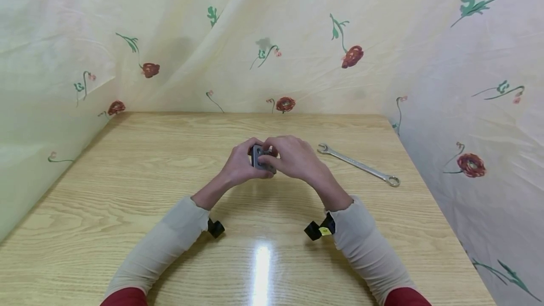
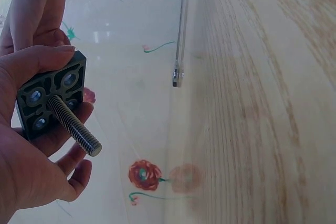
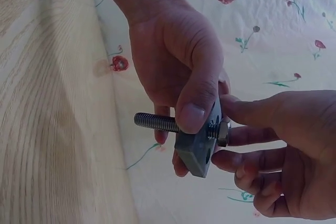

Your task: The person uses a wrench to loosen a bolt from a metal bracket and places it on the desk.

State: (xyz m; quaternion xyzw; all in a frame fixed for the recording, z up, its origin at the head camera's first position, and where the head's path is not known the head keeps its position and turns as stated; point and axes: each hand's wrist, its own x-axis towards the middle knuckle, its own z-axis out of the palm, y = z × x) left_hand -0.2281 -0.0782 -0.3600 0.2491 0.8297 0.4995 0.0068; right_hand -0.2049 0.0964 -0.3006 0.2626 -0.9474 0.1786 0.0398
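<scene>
My left hand grips a dark grey square plate by its edges, thumb on one side, above the table. Through the plate's middle passes a threaded bolt; its long shank sticks out on one face. On the other face the hex head stands a little off the plate, with some thread showing between. Several holes sit near the plate's corners. My right hand has its thumb and fingers curled about the hex head. How firmly they pinch it is partly hidden.
A combination wrench lies slantwise on the wooden table, right of my hands. Flowered cloth hangs along the back and both sides of the table. Black wrist cameras sit under both forearms.
</scene>
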